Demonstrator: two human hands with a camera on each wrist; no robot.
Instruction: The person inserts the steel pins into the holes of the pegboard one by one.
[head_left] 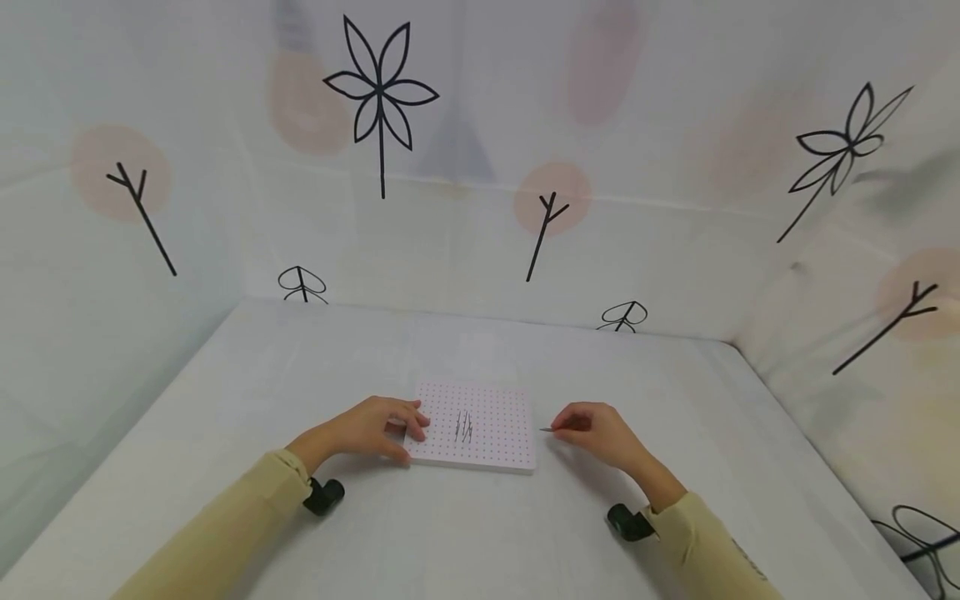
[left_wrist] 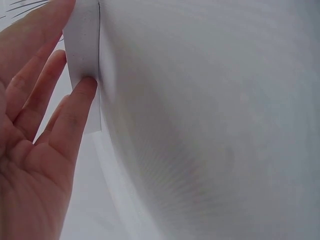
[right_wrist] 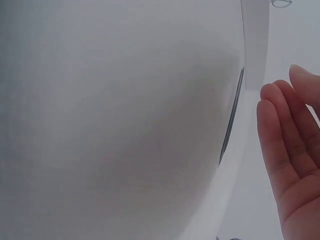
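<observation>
White flat square board with a grid of small dots (head_left: 498, 429) lies on the white-covered bench (head_left: 450, 533), between the two hands; at its left side is the left hand (head_left: 378, 429), with the fingers spread, some resting on the top face and others against the edge; it presses lightly, I believe, to keep the board steady; a little right of it, near the middle of the board, is a small group of thin dark needle-like rods (head_left: 464, 427); in the left wrist view they seem to stand up from the surface, but their exact count is difficult to tell; farther right, beside the board's right edge, a few loose slender grey rods (right_wrist: 231, 120) seem to lie on the bench; the right hand (head_left: 597, 433) is just beside these, its fingers together and bent softly, its thumb apart from them, and it pinches nothing that I can see in its wrist view; the step in hand is, in my judgement, the taking of one more rod; the next move calls for a fine closing of thumb and fingertip on only one of them, while the left hand guards the board against sliding.
</observation>
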